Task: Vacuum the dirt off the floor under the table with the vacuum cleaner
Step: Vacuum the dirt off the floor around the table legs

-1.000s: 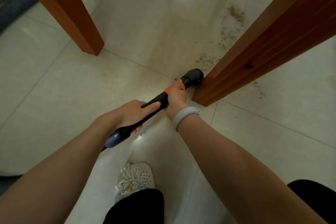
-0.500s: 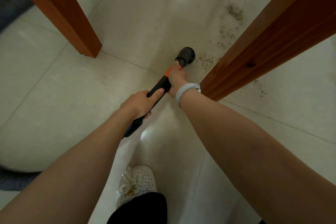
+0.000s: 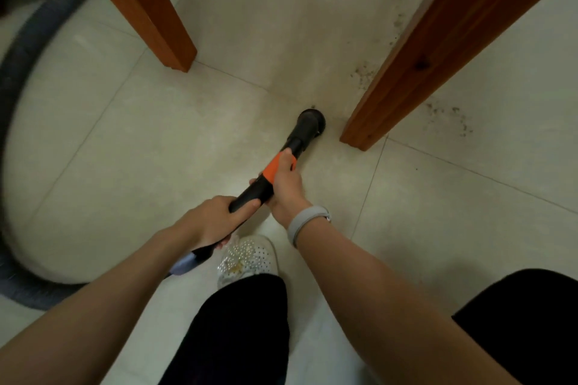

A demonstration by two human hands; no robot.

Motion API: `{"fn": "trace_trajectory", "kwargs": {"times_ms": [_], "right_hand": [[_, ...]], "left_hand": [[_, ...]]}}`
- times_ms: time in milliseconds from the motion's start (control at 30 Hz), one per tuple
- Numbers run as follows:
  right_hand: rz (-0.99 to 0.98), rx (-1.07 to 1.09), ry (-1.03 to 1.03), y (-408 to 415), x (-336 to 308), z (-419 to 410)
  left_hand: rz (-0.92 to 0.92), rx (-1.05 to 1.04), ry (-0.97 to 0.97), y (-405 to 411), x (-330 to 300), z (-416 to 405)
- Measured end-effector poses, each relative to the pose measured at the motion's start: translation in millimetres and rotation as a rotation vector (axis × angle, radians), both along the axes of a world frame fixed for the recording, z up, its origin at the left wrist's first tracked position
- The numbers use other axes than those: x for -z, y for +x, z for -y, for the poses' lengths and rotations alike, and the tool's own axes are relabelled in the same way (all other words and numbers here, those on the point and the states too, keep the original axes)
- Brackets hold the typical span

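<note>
A black vacuum wand (image 3: 294, 142) with an orange band points down at the pale tiled floor. Its round nozzle (image 3: 311, 122) touches the floor just left of the foot of the right wooden table leg (image 3: 438, 50). My left hand (image 3: 215, 220) grips the lower black handle. My right hand (image 3: 286, 184), with a grey wristband, grips the wand at the orange band. Dark dirt specks (image 3: 362, 72) lie along the left side of that leg, and more dirt (image 3: 450, 117) lies on its right side.
A second wooden table leg (image 3: 147, 9) stands at upper left. The grey vacuum hose (image 3: 22, 50) curves round the left edge of the view. My white beaded shoe (image 3: 247, 256) and dark trouser legs are at the bottom.
The nozzle has come back toward me along the floor, away from the dirt patch beside the right leg. Both hands keep their grip. The hose now shows at the left.
</note>
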State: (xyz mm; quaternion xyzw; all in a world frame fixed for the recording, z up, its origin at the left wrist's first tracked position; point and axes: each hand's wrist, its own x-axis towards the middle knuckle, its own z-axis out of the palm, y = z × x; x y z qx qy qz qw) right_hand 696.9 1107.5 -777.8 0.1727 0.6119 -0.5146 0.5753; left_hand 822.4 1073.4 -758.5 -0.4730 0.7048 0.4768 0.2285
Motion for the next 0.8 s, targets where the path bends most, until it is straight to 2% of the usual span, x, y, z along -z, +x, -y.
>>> {"fn": "trace_trajectory", "kwargs": {"times_ms": [167, 400, 800], "right_hand": [[0.117, 0.095, -0.01, 14.7, -11.7, -29.7], [0.178, 0.255, -0.005, -6.2, -21.0, -81.3], [0.022, 0.297, 0.07, -120.4, -27.4, -135.2]], "left_hand": [[0.065, 0.046, 0.05, 13.2, -19.2, -13.0], [0.129, 0.253, 0.044, -22.4, -42.5, -45.1], [-0.024, 0.282, 0.117, -133.9, -26.4, -98.9]]}}
